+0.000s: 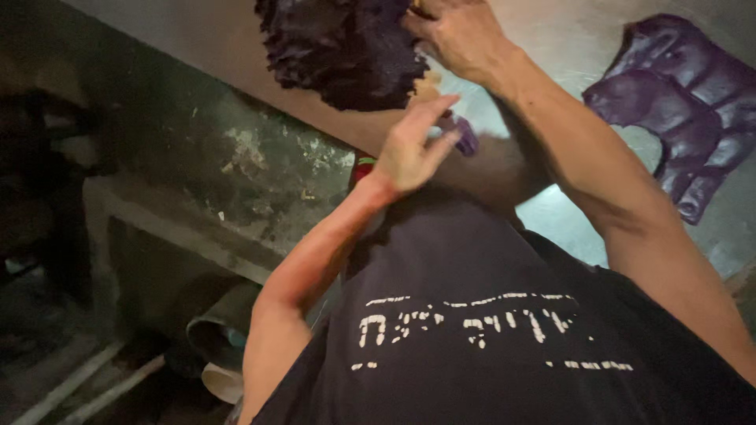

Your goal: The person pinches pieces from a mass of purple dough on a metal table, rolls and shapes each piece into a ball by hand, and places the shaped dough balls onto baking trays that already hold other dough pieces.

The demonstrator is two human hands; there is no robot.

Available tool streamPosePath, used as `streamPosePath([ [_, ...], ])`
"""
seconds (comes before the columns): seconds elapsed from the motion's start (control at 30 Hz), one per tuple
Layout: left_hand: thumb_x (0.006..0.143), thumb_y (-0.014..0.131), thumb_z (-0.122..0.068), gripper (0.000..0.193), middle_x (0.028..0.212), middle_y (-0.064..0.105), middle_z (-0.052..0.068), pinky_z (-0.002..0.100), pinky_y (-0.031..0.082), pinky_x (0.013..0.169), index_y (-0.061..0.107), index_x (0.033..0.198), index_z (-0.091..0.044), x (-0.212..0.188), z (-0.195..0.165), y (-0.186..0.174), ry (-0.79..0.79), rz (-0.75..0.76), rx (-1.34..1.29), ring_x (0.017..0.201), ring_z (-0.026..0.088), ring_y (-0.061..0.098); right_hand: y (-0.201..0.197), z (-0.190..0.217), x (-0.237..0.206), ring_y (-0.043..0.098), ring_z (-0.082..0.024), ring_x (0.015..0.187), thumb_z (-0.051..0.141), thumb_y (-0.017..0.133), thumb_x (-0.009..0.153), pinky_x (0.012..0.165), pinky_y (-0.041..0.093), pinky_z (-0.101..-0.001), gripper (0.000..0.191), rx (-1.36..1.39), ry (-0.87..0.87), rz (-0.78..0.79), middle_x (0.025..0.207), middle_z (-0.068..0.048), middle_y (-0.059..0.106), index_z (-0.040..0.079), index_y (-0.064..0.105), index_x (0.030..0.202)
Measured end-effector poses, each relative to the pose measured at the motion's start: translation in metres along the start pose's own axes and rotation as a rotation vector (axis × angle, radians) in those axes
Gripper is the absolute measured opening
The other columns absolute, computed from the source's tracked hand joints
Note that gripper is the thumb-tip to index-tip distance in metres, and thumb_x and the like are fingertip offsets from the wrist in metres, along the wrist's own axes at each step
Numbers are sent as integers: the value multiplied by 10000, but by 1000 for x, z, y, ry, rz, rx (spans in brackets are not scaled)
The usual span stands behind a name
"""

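The dark purple moulded sheet (342,49) overhangs the front edge of the metal tabletop (567,39); your right hand (461,35) grips its rim, so a slackened hold could drop it floorward. Your left hand (409,149) hovers open-fingered just below, grasping nothing, near a small purple scrap (466,135) it could knock off.
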State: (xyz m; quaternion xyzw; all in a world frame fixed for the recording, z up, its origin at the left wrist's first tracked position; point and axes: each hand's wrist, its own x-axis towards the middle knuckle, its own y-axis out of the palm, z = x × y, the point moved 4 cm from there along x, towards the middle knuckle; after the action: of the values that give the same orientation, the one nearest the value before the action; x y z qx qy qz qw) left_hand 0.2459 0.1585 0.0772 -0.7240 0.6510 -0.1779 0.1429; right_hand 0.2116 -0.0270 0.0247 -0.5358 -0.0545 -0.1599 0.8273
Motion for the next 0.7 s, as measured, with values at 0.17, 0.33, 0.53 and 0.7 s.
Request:
streamPosePath([
  [0.17,1116,612,-97,283,1202,740,88,320,587,992,677,1369,10,-7,22,-16,-308,-284,-802,1085,172,700,-20,8,-10,637,-303,1146,220,740,939,909,546,-437,206,-130,7,118,1135,-120,688,134,765,1124],
  [0.33,1072,588,-158,366,1240,716,87,365,618,939,603,1413,-26,3,33,-40,-352,-502,-905,1083,183,728,-101,47,-51,662,-375,1057,238,695,981,941,539,-454,367,309,295,200,1143,-169,667,95,690,1318],
  [0.53,1012,577,-181,410,1085,721,12,360,619,878,533,1405,-73,32,6,-12,-412,-497,-1321,975,163,701,-123,124,-80,719,-357,992,411,669,1062,891,573,-455,869,340,382,-124,1106,-141,737,44,182,1682],
  [0.7,1110,570,-284,299,780,397,-38,269,398,662,575,1339,-92,32,-39,-2,-139,-252,-1619,750,126,406,-93,136,-86,692,-396,747,529,610,1026,627,539,-481,844,-95,500,-89,956,-164,744,90,261,1657],
])
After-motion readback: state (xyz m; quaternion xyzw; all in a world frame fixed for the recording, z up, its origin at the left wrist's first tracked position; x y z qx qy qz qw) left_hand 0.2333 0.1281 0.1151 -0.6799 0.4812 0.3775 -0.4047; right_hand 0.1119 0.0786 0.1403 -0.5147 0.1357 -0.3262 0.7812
